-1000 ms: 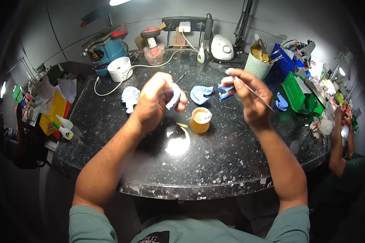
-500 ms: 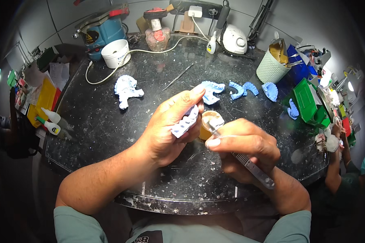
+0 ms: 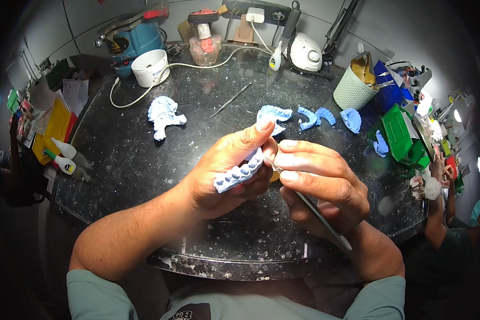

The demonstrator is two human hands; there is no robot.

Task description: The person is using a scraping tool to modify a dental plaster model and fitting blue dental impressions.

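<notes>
Wrapped in my left hand [image 3: 226, 160] is a pale blue dental cast [image 3: 237, 175], its row of teeth turned up toward me. My right hand [image 3: 325, 184] grips metal tweezers [image 3: 321, 220], their tips close to my left fingertips beside the cast. Whether the tips hold anything is too small to tell. A small amber jar [image 3: 275, 176] shows only in part behind my right fingers. Just beyond my hands lies a blue dental cast [image 3: 274, 113], partly covered by my left thumb.
A larger pale cast [image 3: 164, 114] and a thin metal instrument [image 3: 232, 100] lie farther left. Several blue arch pieces [image 3: 351, 121] sit to the right, near a green bin [image 3: 402, 136] and a woven cup [image 3: 352, 88]. A white cable [image 3: 197, 65] crosses the back.
My right hand has raised the tweezers from the jar to the cast by my left fingertips. My left hand has tilted the cast so more of its teeth show.
</notes>
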